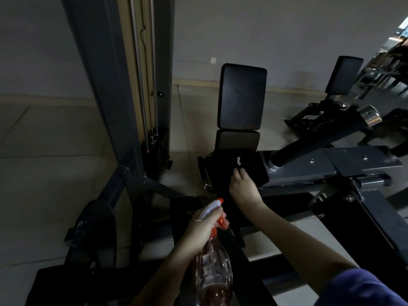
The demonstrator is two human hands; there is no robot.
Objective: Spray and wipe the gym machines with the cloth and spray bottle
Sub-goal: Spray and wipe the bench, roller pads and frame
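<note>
Clear spray bottle [212,269] gripped by left hand [205,226]; right hand [242,186] on machine [298,171], grip unclear.

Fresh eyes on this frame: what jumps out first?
The spray bottle, clear with an orange-and-white trigger head, stands out at bottom centre, gripped by the left hand. Just above it, the right hand reaches onto a dark part of the machine, below the black back pad at centre. The dim light hides what, if anything, that hand holds.
</note>
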